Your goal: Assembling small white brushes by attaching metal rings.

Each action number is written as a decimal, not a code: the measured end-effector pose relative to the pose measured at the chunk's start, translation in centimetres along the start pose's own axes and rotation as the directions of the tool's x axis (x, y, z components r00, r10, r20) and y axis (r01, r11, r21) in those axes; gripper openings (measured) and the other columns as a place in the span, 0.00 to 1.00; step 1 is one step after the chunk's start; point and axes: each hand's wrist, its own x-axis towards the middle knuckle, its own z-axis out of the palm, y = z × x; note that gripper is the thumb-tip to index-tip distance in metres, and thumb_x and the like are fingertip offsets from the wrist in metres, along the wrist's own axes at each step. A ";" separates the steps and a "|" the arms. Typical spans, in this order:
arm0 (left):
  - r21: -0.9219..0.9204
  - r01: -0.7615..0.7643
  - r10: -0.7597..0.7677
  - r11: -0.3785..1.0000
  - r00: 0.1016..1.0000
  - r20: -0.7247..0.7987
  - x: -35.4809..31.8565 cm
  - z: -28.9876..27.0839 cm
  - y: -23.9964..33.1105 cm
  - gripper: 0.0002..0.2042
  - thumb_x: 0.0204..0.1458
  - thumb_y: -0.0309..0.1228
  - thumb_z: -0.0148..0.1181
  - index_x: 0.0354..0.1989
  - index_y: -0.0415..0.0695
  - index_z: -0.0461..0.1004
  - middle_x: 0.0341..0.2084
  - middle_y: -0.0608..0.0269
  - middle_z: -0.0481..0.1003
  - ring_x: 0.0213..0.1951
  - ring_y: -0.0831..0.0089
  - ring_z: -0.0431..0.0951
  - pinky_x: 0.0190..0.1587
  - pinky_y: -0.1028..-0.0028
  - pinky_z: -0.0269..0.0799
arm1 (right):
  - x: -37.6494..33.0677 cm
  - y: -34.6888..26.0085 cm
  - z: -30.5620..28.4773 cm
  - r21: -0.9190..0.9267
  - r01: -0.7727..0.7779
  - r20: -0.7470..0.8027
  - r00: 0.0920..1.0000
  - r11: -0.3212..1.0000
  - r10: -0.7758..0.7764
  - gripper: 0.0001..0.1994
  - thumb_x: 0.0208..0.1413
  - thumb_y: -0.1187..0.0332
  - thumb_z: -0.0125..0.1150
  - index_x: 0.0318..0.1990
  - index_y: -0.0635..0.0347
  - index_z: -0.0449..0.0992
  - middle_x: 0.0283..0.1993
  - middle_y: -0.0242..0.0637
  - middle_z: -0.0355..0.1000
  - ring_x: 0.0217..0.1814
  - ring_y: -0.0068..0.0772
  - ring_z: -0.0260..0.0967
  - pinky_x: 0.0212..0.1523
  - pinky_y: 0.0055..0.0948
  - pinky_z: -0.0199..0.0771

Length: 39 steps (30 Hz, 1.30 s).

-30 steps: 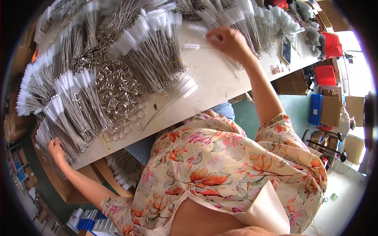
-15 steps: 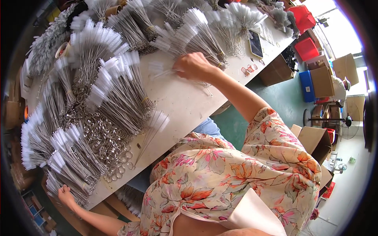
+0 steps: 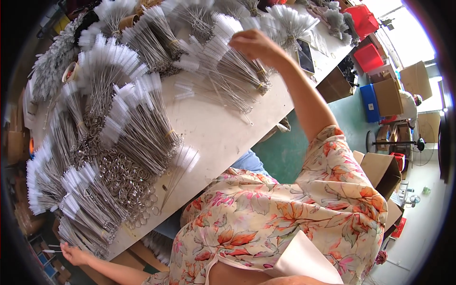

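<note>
My right hand (image 3: 259, 46) hovers over a loose pile of straw brushes (image 3: 223, 85) with white bristles and thin wire stems, on the table's far middle. Its fingers are curled, and what they may hold is hidden. My left hand (image 3: 74, 255) is past the table's near left corner, closed on a thin white-tipped stick (image 3: 49, 251), too small to name surely. Beside that hand lies a bundle of brushes (image 3: 83, 237). Several tied bundles (image 3: 140, 126) fan out across the left half, around a heap of metal rings (image 3: 128, 183).
The white table (image 3: 237, 135) slants across the view. A few single brushes (image 3: 183, 164) lie near its front edge. A phone (image 3: 305, 56) rests at the far right. Red bins (image 3: 368, 59), cardboard boxes (image 3: 335, 85) and a standing fan (image 3: 420, 144) stand on the right.
My right hand has moved away from me, up over the brush pile, uncovering loose brushes on the table. My left hand has slid off the near bundle, outward past the table corner.
</note>
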 end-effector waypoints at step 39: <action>-0.736 0.442 0.498 0.513 0.545 0.674 -27.0 10.2 28.0 0.09 0.52 0.23 0.55 0.40 0.35 0.68 0.23 0.63 0.72 0.21 0.80 0.72 0.24 0.81 0.70 | -9.4 -10.6 19.3 0.734 0.141 0.257 0.848 0.665 -0.463 0.15 0.58 0.60 0.50 0.48 0.58 0.67 0.38 0.32 0.66 0.37 0.21 0.64 0.37 0.19 0.66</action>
